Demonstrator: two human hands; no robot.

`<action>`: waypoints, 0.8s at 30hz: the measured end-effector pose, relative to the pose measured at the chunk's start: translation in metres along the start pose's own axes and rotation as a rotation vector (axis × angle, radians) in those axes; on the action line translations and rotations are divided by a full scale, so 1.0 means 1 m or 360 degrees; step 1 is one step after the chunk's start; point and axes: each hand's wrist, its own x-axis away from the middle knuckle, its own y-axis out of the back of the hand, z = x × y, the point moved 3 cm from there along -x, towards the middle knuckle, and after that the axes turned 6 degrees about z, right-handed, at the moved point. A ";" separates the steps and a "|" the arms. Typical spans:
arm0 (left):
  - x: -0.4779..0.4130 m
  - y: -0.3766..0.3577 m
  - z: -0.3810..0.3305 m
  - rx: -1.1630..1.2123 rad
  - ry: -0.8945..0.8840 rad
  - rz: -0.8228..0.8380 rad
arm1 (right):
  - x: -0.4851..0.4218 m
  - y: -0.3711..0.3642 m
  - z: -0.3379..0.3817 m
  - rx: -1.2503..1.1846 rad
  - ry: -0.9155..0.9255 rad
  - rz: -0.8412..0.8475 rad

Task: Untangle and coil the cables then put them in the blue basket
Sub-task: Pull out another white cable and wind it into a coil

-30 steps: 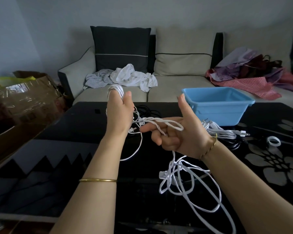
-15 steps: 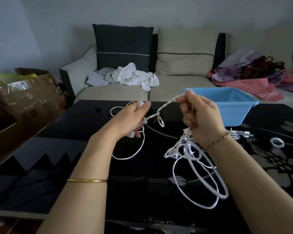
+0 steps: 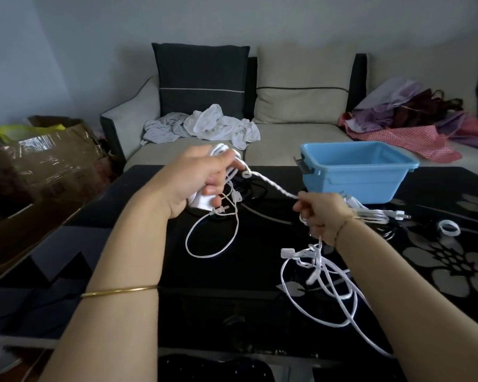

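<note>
My left hand (image 3: pixel 202 180) grips a coil of white cable (image 3: pixel 271 183) above the black table (image 3: pixel 122 244). A twisted stretch of that cable runs rightward and down to my right hand (image 3: pixel 322 213), which pinches it. Below the right hand the rest of the cable hangs in tangled loops (image 3: pixel 323 274) with a small connector. A loose loop with a plug (image 3: pixel 213 235) droops under the left hand. The blue basket (image 3: pixel 356 183) stands on the table behind my right hand; its inside looks bare.
More white cables and a plug (image 3: pixel 381 215) lie by the basket's front. A small white ring (image 3: pixel 449 227) sits at the right. Black cables (image 3: pixel 253 188) lie behind the left hand. A sofa with clothes is beyond, a cardboard box (image 3: pixel 47 158) at left.
My right hand has dropped from basket-rim height to lower right, pulling the twisted cable taut. My left hand has risen and turned with the coil.
</note>
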 end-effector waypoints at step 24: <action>0.014 -0.064 -0.153 -0.0430 -0.0030 -0.0368 | 0.136 0.009 0.150 -0.0109 0.1413 -0.0408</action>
